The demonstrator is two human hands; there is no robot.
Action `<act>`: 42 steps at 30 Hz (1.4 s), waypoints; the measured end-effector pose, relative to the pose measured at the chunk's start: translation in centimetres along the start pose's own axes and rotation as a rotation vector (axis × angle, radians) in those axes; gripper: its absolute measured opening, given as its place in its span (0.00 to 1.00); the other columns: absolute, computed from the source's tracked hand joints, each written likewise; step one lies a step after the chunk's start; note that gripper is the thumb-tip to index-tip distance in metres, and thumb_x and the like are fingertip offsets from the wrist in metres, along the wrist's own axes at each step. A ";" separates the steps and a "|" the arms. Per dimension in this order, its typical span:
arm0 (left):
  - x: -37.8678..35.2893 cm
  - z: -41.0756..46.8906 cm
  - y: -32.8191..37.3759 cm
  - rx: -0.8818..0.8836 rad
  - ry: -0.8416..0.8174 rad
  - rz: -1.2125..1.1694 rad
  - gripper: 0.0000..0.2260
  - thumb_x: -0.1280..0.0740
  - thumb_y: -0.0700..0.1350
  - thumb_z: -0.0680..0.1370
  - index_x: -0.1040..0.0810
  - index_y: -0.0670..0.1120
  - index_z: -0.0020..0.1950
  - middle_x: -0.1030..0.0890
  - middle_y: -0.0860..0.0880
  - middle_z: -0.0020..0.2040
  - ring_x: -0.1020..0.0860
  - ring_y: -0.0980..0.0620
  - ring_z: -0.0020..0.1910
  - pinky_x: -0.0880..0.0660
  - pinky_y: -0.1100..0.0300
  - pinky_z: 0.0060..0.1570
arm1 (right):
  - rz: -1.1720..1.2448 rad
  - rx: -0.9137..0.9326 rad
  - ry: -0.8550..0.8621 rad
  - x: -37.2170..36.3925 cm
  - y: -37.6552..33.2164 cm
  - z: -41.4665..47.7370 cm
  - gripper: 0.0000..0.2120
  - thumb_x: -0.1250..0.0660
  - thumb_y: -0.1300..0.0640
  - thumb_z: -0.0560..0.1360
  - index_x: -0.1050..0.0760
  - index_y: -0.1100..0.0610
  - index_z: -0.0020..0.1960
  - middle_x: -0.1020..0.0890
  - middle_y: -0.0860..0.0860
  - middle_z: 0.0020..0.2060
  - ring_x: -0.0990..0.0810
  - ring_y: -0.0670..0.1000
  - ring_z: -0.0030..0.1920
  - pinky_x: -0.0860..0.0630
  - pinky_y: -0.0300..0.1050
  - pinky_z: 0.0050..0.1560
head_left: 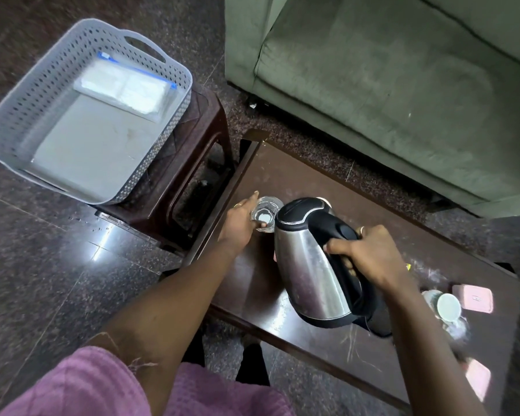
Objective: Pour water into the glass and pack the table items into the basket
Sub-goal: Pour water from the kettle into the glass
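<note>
Black handle [341, 231] wrapped tight in the right hand [370, 256], fingers curled right round it. The steel kettle [309, 265] leans up-frame and left, its top end just beside the glass [266, 216]. That glass stands on the table [297, 175], centre frame, held by the left hand [240, 225]. More tilt along that line should land the water. Basket [27, 94] sits upper left.
</note>
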State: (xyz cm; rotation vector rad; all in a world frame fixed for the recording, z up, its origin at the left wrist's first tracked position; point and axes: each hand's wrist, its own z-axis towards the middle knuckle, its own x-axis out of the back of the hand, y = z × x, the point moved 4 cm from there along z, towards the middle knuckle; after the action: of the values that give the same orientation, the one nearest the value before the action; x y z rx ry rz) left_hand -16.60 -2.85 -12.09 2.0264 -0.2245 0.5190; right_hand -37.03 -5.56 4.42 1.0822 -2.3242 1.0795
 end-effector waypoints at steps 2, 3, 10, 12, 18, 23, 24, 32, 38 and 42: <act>0.5 -0.2 0.1 -0.012 0.065 0.003 0.27 0.35 0.28 0.72 0.32 0.42 0.70 0.26 0.39 0.66 0.25 0.44 0.63 0.30 0.53 0.67 | 0.011 0.020 0.001 0.0 -0.2 -0.5 0.12 0.27 0.57 0.59 0.29 0.59 0.28 0.28 0.51 0.17 0.32 0.50 0.19 0.32 0.42 0.26; 0.7 -0.4 0.0 -0.024 0.098 0.013 0.24 0.36 0.28 0.73 0.30 0.41 0.69 0.25 0.39 0.65 0.25 0.44 0.63 0.31 0.55 0.67 | 0.013 0.037 0.002 0.0 -0.3 -0.7 0.12 0.27 0.58 0.59 0.30 0.59 0.28 0.28 0.50 0.17 0.32 0.49 0.19 0.32 0.41 0.25; 4.3 -1.9 -1.6 -0.044 0.238 -0.022 0.16 0.37 0.34 0.77 0.25 0.41 0.64 0.22 0.39 0.60 0.22 0.45 0.58 0.36 0.75 0.54 | 0.041 0.175 -0.065 -1.3 -3.2 -2.7 0.13 0.26 0.60 0.60 0.30 0.59 0.27 0.29 0.53 0.17 0.34 0.49 0.20 0.33 0.42 0.27; 6.2 -2.2 -1.8 -0.054 0.282 -0.039 0.15 0.37 0.35 0.77 0.25 0.41 0.64 0.21 0.40 0.60 0.22 0.46 0.59 0.35 0.74 0.55 | 0.074 0.209 -0.098 -2.0 -4.5 -3.1 0.13 0.26 0.60 0.59 0.31 0.57 0.25 0.30 0.54 0.17 0.34 0.50 0.20 0.34 0.43 0.28; 15.6 -3.3 -2.6 -0.137 0.515 0.055 0.15 0.37 0.33 0.76 0.22 0.41 0.61 0.19 0.42 0.58 0.21 0.47 0.58 0.33 0.64 0.61 | 0.156 0.372 -0.186 -5.5 -10.5 -3.6 0.14 0.25 0.57 0.58 0.30 0.57 0.23 0.29 0.53 0.17 0.33 0.50 0.20 0.34 0.43 0.28; 23.3 -4.5 -5.6 0.007 0.756 0.032 0.14 0.39 0.38 0.78 0.24 0.43 0.63 0.20 0.43 0.60 0.22 0.47 0.58 0.30 0.61 0.60 | 0.296 0.546 -0.161 -8.4 -15.9 -4.4 0.17 0.25 0.64 0.61 0.31 0.56 0.21 0.30 0.50 0.16 0.35 0.48 0.18 0.39 0.35 0.21; 24.6 -4.7 -6.4 0.036 0.790 0.026 0.14 0.40 0.38 0.79 0.25 0.43 0.64 0.21 0.44 0.61 0.22 0.47 0.59 0.31 0.61 0.60 | 0.322 0.583 -0.157 -9.0 -17.0 -4.6 0.16 0.25 0.63 0.60 0.31 0.56 0.21 0.30 0.49 0.15 0.35 0.48 0.18 0.40 0.34 0.21; 30.7 -5.5 -12.1 0.267 1.006 -0.068 0.18 0.43 0.34 0.77 0.25 0.44 0.64 0.20 0.39 0.57 0.22 0.41 0.55 0.28 0.53 0.53 | 0.564 0.727 -0.115 -15.2 -23.8 -4.2 0.14 0.26 0.54 0.56 0.30 0.56 0.22 0.29 0.49 0.16 0.34 0.50 0.20 0.37 0.41 0.24; 32.4 -4.6 -13.6 0.216 1.049 -0.118 0.18 0.40 0.34 0.76 0.26 0.44 0.65 0.21 0.42 0.61 0.22 0.46 0.59 0.28 0.57 0.62 | 0.710 0.737 -0.141 -22.2 -27.0 -1.9 0.13 0.26 0.57 0.58 0.30 0.58 0.24 0.31 0.55 0.19 0.34 0.53 0.23 0.36 0.53 0.24; 33.2 -3.5 -14.2 0.199 1.035 -0.104 0.19 0.39 0.34 0.76 0.27 0.43 0.66 0.21 0.43 0.62 0.23 0.45 0.60 0.29 0.50 0.64 | 0.641 0.713 -0.117 -26.4 -28.2 -0.3 0.13 0.27 0.58 0.59 0.31 0.57 0.25 0.28 0.57 0.25 0.32 0.55 0.27 0.33 0.54 0.28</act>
State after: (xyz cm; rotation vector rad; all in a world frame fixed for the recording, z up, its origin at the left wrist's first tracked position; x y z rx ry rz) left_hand 17.30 9.11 -6.88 1.6851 0.5727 1.4691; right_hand 1.55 -4.04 2.99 0.5806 -2.5013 2.2530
